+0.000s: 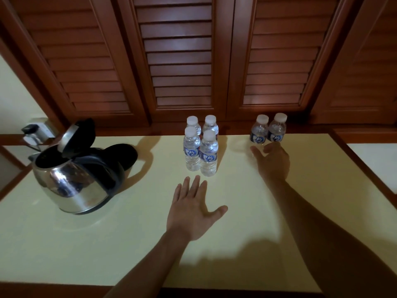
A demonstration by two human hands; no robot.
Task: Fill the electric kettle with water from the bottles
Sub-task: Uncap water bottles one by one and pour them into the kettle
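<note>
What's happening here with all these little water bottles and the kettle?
A person is about to fill the kettle, which sits on the table with its lid flipped open. The right hand reaches toward the pair of bottles, not yet gripping one. The left hand is spread open near the group of four bottles. Every bottle is capped.

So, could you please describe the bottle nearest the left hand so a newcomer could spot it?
On the pale table, between the open kettle and a pair of bottles, four capped bottles stand in a square. The front-right bottle of that square sits nearest the camera, just beyond the fingertips of the left hand.
</note>
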